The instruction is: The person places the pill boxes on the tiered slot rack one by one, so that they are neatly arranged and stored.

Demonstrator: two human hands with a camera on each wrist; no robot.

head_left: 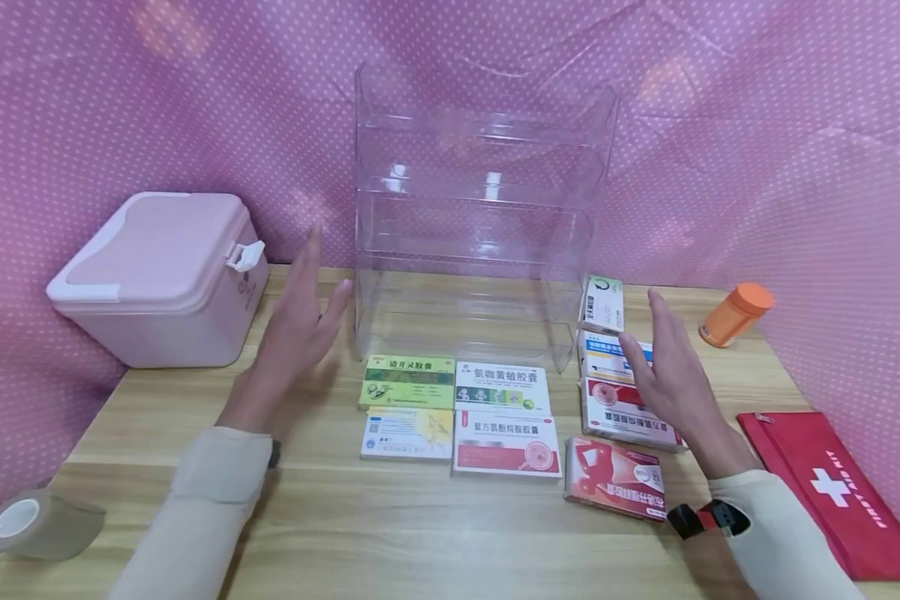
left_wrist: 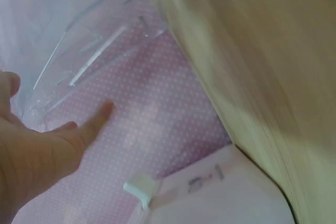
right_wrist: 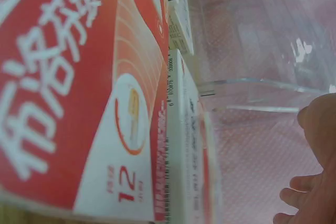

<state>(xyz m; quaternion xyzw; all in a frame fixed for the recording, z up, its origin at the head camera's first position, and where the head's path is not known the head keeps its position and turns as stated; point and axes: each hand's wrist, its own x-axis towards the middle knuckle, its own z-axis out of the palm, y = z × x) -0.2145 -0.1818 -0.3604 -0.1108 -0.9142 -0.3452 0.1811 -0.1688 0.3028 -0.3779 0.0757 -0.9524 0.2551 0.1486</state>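
A clear plastic tiered rack [head_left: 480,198] stands at the back middle of the table. Beside its left edge, my left hand [head_left: 294,329] is raised with fingers extended and nothing in it. My right hand [head_left: 675,379] also has its fingers extended and empty, over the right-hand medicine boxes, partly covering a blue-and-white box [head_left: 607,357] and a red-and-white box [head_left: 622,410]. Nearer the front lies a red ibuprofen box [head_left: 615,479], large in the right wrist view. Before the rack lie a green box [head_left: 407,383], a white-and-green box [head_left: 501,387], a yellow-and-white box [head_left: 407,433] and another red-and-white box [head_left: 506,446].
A pink lidded case [head_left: 165,250] with a white latch stands at the left. A tape roll [head_left: 52,525] is at the front left. On the right are an orange bottle [head_left: 737,315] and a red first aid pouch [head_left: 825,475]. A green-and-white box [head_left: 603,304] lies beside the rack.
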